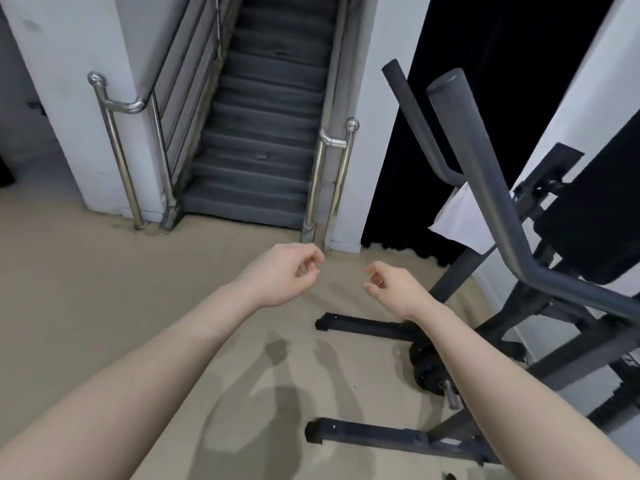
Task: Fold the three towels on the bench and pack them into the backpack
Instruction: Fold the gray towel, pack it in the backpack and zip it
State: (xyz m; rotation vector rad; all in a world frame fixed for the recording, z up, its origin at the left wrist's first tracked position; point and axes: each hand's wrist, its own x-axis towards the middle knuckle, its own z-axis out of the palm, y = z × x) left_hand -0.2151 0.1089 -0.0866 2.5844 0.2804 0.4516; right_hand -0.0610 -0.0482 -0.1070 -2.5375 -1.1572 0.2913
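A white towel (460, 220) hangs off the upper end of the worktop (595, 216), a black padded gym bench at the right edge of view, just behind its dark grey steel tubes. It is the only towel in view; no backpack shows. The cloth looks smooth and flat, one corner pointing left. It lies up and to the right of both hands, well apart from them, with a slanted frame tube (485, 188) crossing in front of it.

The left hand (280, 275) hovers over the beige floor (86, 271), fingers loosely curled, thumb and forefinger close together, holding nothing. The right hand (391, 285) hovers near it, also loosely curled and empty, the two facing each other with a small gap between them. Both forearms are bare.

Two black square-section feet (363, 327) of the bench frame rest on the floor below the right hand, with a black round weight plate (429, 372) between them. Beyond the hands a grey carpeted staircase (263, 133) rises between white walls, flanked by shiny chrome handrails (332, 181). A black curtain (415, 168) hangs right of the stairs.
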